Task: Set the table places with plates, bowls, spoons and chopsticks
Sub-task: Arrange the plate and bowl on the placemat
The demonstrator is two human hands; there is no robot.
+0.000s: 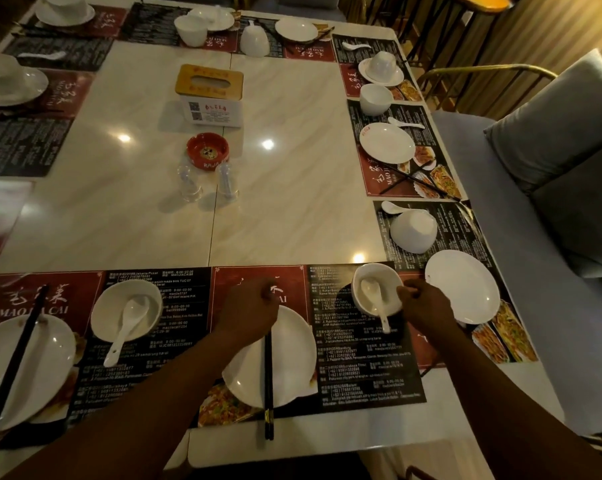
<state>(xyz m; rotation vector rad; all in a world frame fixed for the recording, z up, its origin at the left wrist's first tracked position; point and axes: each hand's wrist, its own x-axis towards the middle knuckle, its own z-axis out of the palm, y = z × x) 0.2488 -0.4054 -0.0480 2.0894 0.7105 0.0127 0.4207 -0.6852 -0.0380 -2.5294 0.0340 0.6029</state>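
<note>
left forearm enters from 7 o'clock and runs up toward centre. left hand (249,311) is palm down, knuckles up, curled over the far rim of the plate (292,372). its fingers close on the top end of the chopsticks (268,382); the exact grip is hidden under the hand. the chopsticks lie paired, pointing 12 to 6 o'clock across the plate, lower ends past its near rim.

right forearm enters from 5 o'clock. right hand (426,308) sits at 3 o'clock of the bowl (367,278), fingers bent, fingertips pressed together at the bowl's rim; whether they pinch it cannot be told. a spoon (375,299) rests in the bowl, handle toward 6 o'clock.

a second plate (462,285) lies at 3 o'clock of the right hand. all sit on printed mats (361,358) on the table (285,188).
</note>
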